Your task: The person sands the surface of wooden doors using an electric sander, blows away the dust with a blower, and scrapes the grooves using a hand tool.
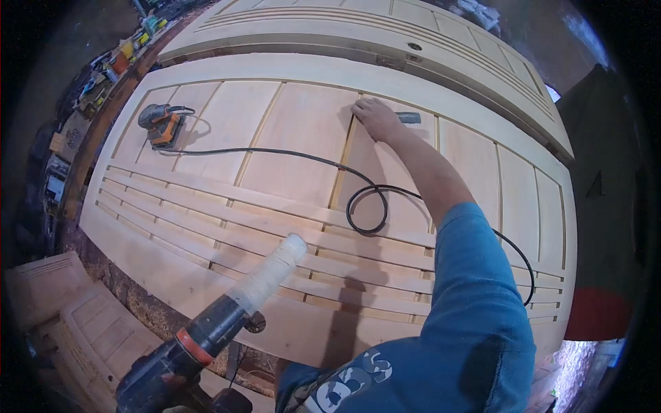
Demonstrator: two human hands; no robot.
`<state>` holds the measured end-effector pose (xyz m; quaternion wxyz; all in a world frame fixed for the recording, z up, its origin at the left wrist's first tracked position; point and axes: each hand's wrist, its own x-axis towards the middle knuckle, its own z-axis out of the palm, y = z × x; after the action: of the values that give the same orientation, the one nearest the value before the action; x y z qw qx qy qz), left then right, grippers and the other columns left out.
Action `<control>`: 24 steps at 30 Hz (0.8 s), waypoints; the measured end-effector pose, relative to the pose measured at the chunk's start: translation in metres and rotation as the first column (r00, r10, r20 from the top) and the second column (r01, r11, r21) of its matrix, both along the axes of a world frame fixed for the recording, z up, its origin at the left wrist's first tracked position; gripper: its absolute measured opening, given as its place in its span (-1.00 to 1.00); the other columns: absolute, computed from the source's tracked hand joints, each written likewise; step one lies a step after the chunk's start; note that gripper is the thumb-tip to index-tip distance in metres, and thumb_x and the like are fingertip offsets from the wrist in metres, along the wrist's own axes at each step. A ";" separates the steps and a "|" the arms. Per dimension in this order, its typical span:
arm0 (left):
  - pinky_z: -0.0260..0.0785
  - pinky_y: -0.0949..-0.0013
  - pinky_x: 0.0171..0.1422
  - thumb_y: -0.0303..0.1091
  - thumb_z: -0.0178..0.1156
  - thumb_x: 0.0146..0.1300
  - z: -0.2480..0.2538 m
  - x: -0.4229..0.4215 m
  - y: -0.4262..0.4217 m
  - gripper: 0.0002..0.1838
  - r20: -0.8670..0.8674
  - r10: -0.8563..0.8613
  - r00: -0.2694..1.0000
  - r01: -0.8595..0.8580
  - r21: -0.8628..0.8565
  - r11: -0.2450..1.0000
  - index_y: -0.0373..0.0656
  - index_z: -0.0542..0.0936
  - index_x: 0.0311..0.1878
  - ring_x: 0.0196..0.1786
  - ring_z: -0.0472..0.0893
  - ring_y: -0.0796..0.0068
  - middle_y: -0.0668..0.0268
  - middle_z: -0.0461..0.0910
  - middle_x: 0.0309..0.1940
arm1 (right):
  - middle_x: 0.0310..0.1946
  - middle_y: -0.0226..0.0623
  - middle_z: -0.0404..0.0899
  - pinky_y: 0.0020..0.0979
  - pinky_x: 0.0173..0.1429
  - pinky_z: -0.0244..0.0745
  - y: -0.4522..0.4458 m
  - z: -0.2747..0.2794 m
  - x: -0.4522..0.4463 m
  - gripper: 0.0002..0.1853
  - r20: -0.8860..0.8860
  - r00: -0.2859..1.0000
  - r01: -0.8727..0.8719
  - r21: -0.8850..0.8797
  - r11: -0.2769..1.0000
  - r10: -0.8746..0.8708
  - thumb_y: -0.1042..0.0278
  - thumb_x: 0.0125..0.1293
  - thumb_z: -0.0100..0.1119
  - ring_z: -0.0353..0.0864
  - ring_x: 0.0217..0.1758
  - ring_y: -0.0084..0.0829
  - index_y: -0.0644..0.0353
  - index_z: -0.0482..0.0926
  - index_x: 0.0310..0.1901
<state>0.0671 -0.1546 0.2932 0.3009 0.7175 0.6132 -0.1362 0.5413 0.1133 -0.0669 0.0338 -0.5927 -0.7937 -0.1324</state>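
My right hand [375,118] reaches across a pale wooden door [303,110], its curled fingers down at a groove between two panels. Whatever those fingers may pinch is too small or hidden. Just behind the wrist lies a small grey block-like piece [408,118]. At lower left a black power blower [186,358] with an orange-red ring is held up over the door's near edge, its tape-wrapped nozzle [272,268] pointing at the slats. Only a sliver of my left hand [180,409] shows at the blower's handle; its fingers are mostly hidden.
An orange and black sander [162,126] rests on the door's left panels. Its black cord [275,151] loops across the middle and runs off right. Another door [330,34] lies behind. Cluttered tools [103,72] line the far left, and smaller wooden panels [103,323] stand lower left.
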 end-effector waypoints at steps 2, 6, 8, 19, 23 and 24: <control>0.45 0.19 -0.12 -0.69 0.20 0.02 0.002 0.000 0.005 -0.58 -0.024 0.083 0.996 -0.084 -0.046 0.995 -0.16 0.44 -0.03 -0.18 0.64 0.05 0.04 0.61 -0.27 | 0.00 -0.30 0.50 -0.21 0.20 0.40 0.003 0.012 -0.007 -0.71 0.001 0.997 -0.075 -0.184 0.980 0.077 0.38 0.22 0.15 0.50 0.11 -0.20 0.08 0.48 0.00; 0.43 0.19 -0.05 -0.66 0.20 0.07 0.004 0.001 0.019 -0.59 -0.063 0.055 0.996 -0.053 0.028 0.998 -0.19 0.42 0.02 -0.13 0.61 0.03 0.01 0.59 -0.20 | -0.05 -0.28 0.48 -0.23 0.17 0.40 0.004 0.005 0.023 -0.79 -0.124 0.972 -0.217 -0.142 0.966 0.201 0.34 0.29 0.06 0.48 0.09 -0.18 0.10 0.47 -0.05; 0.43 0.18 -0.03 -0.64 0.21 0.09 0.002 0.002 0.030 -0.59 -0.058 0.046 0.997 -0.043 0.052 0.998 -0.19 0.42 0.03 -0.12 0.60 0.02 0.00 0.58 -0.17 | -0.11 -0.32 0.49 -0.24 0.11 0.44 0.024 -0.003 0.047 -0.86 -0.103 0.983 -0.151 0.049 0.987 0.155 0.30 0.30 0.04 0.52 0.04 -0.22 0.06 0.47 -0.13; 0.43 0.11 -0.04 -0.62 0.23 0.07 -0.003 0.009 0.023 -0.61 -0.112 -0.010 0.994 0.001 -0.081 0.997 -0.18 0.47 0.01 -0.13 0.60 -0.06 -0.03 0.59 -0.19 | -0.17 -0.18 0.49 -0.18 0.08 0.39 -0.031 0.017 -0.028 -0.83 -0.343 0.859 -0.465 -0.215 0.859 0.379 0.42 0.17 0.14 0.49 -0.05 -0.11 0.15 0.53 -0.18; 0.44 0.10 -0.05 -0.61 0.24 0.07 0.000 0.010 0.015 -0.60 -0.160 -0.017 0.987 -0.008 -0.155 0.988 -0.18 0.47 0.01 -0.14 0.60 -0.07 -0.03 0.59 -0.20 | -0.17 -0.16 0.48 -0.16 0.15 0.36 -0.086 0.028 -0.088 -0.72 -0.507 0.754 -0.600 -0.274 0.752 0.418 0.59 0.04 0.13 0.44 0.01 -0.08 0.20 0.56 -0.15; 0.44 0.09 -0.05 -0.61 0.24 0.06 0.001 0.011 0.014 -0.60 -0.181 -0.024 0.983 -0.010 -0.187 0.982 -0.18 0.47 0.01 -0.15 0.60 -0.08 -0.03 0.59 -0.20 | -0.16 -0.16 0.48 -0.16 0.17 0.35 -0.099 0.032 -0.101 -0.69 -0.547 0.745 -0.607 -0.321 0.727 0.381 0.61 0.02 0.12 0.43 0.04 -0.09 0.20 0.57 -0.13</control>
<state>0.0786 -0.1407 0.2944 0.3091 0.6727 0.6201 -0.2598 0.4407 0.0144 -0.0347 0.1015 -0.3549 -0.9025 0.2220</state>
